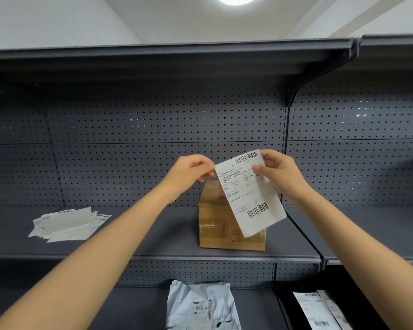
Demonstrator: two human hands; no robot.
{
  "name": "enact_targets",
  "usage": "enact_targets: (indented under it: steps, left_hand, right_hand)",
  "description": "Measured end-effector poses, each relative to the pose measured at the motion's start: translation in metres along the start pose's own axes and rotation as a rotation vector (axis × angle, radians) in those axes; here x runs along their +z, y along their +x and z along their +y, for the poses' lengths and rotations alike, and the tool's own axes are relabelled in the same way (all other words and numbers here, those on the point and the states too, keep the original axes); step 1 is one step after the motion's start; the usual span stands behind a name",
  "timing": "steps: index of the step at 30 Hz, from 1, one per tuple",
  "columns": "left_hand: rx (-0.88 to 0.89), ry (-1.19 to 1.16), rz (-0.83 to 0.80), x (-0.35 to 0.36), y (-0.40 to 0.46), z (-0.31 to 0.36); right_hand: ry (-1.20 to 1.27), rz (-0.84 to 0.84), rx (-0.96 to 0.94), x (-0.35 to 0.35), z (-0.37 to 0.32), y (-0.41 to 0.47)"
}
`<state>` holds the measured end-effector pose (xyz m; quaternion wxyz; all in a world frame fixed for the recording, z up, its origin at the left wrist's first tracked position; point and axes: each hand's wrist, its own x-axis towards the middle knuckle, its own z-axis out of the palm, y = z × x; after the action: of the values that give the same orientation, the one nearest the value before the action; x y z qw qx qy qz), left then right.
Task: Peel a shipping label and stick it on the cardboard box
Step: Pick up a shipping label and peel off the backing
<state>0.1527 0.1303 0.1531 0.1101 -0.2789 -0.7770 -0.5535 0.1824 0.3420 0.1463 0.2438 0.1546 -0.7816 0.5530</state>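
A white shipping label (250,194) with barcodes at top and bottom hangs in the air, tilted, in front of the cardboard box (215,225). My right hand (277,172) pinches the label's upper right part. At the upper left corner, my left hand (191,170) pinches the edge with thumb and fingertips. The brown, taped box stands on the dark shelf (153,229), and the label covers its upper right part.
A pile of loose labels and backing sheets (67,222) lies on the shelf to the left. Below, a grey mailer bag (200,306) and more labels (320,310) lie on a lower shelf. A perforated back panel (153,129) and an upper shelf (177,55) enclose the space.
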Motion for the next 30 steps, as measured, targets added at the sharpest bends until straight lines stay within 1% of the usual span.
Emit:
enact_targets:
  steps: [7,14,20,24,27,30]
  left_hand:
    - [-0.012,0.020,-0.027,-0.001,0.000,-0.004]
    - [-0.035,0.015,-0.091,-0.002,0.000,-0.008]
    - [-0.085,-0.131,-0.099,0.002,0.001,-0.013]
    - [-0.107,-0.222,-0.097,0.007,0.001,-0.015]
    - [-0.123,-0.362,-0.069,0.014,0.002,-0.015]
    - [-0.126,-0.469,-0.042,0.020,0.003,-0.014]
  right_hand:
    - [0.011,-0.019,0.007,0.004,0.003,-0.001]
    - [0.007,-0.044,0.001,0.005,0.007,-0.001]
    - [0.060,-0.038,0.031,0.007,0.010,-0.001]
    - [0.051,-0.028,0.046,0.011,0.011,-0.001]
    - [0.002,0.010,0.066,0.017,0.012,-0.001]
    - [-0.110,0.099,0.050,0.026,0.015,-0.003]
